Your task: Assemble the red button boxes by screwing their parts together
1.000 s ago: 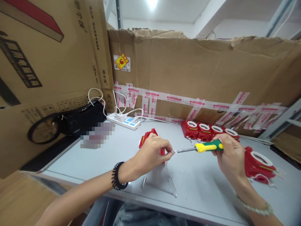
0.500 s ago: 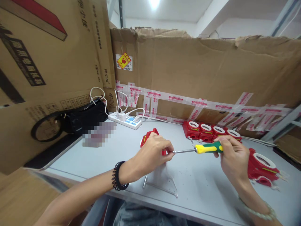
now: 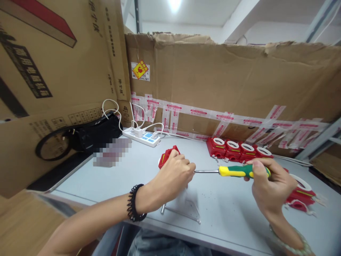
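Note:
My left hand (image 3: 177,174) is wrapped round a red housing (image 3: 165,158), which shows above and to the left of the fingers; most of it is hidden. My right hand (image 3: 271,183) grips the end of a green and yellow screwdriver (image 3: 237,171). The screwdriver lies level, its metal shaft pointing left, and the tip meets the fingers of my left hand, where the contact point is hidden. Below my left hand, a clear plastic bag and a thin metal rod with a crosspiece (image 3: 182,214) lie on the table.
Several red housings with white rings (image 3: 231,151) stand in a row at the back right. Another red housing (image 3: 301,192) is behind my right hand. A white power strip (image 3: 144,137), a black bag (image 3: 98,133) and cardboard walls (image 3: 226,78) border the grey table (image 3: 106,185).
My right hand has shifted right and its grip is now nearer the handle's end. The fingers of my left hand have curled in more around the screwdriver tip.

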Tool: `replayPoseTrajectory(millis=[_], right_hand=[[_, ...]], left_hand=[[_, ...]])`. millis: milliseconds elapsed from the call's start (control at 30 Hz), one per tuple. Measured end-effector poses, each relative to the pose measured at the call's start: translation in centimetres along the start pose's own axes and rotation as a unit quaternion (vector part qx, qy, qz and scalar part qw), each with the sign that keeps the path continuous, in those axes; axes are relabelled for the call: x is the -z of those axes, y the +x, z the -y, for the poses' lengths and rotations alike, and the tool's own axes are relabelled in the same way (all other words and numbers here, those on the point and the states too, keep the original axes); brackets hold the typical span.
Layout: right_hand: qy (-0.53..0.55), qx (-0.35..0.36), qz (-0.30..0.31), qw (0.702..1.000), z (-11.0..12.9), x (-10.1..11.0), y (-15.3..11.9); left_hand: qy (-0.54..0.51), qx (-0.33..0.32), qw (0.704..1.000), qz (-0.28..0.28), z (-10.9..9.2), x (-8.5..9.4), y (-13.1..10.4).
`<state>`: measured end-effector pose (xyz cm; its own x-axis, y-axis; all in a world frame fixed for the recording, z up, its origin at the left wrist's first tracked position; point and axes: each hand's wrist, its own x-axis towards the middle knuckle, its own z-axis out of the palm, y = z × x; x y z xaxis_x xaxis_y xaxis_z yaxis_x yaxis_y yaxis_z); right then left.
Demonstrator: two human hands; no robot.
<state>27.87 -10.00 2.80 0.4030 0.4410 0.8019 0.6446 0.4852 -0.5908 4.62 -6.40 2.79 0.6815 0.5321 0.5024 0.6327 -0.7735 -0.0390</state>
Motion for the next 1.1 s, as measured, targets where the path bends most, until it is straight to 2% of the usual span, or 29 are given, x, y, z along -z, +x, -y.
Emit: replayPoseTrajectory(millis=[133,367,467,600,733,767,833,933,1000,1100], right_hand=[[-0.036,0.065,-0.007,0.997,-0.2,0.3,-0.3],[0.017,-0.002,-0.001,1.0,-0.2,0.0,-0.1],[0.031,-0.032,-0.012,0.999,-0.3,0.1,0.1],[0.057,-0.06,-0.03,0.996,-0.5,0.2,0.5],[0.087,-0.092,-0.043,0.991,-0.8,0.2,1.1],[0.097,-0.101,-0.044,0.989,-0.9,0.1,1.2],[0.112,-0.118,-0.044,0.986,-1.0,0.0,1.4],[0.122,-0.131,-0.042,0.983,-1.2,-0.2,1.6],[0.124,-0.139,-0.043,0.981,-1.2,-0.2,1.7],[0.121,-0.141,-0.044,0.982,-1.4,-0.3,1.7]], left_hand=[[0.011,-0.002,1.0,0.02,-0.2,0.1,0.0],[-0.077,0.059,0.995,0.033,-0.4,1.2,0.4],[-0.1,0.065,0.992,0.029,-0.5,1.7,0.3],[-0.117,0.064,0.991,-0.008,-0.2,2.3,-0.4],[-0.12,0.093,0.985,-0.086,2.4,2.6,-2.0],[-0.126,0.106,0.981,-0.101,3.4,2.4,-2.4],[-0.172,0.128,0.973,-0.088,5.3,1.6,-3.3],[-0.277,0.153,0.949,-0.004,7.2,-0.5,-4.3],[-0.331,0.154,0.931,0.022,7.6,-2.0,-4.5],[-0.402,0.159,0.901,0.012,7.3,-3.4,-4.3]])
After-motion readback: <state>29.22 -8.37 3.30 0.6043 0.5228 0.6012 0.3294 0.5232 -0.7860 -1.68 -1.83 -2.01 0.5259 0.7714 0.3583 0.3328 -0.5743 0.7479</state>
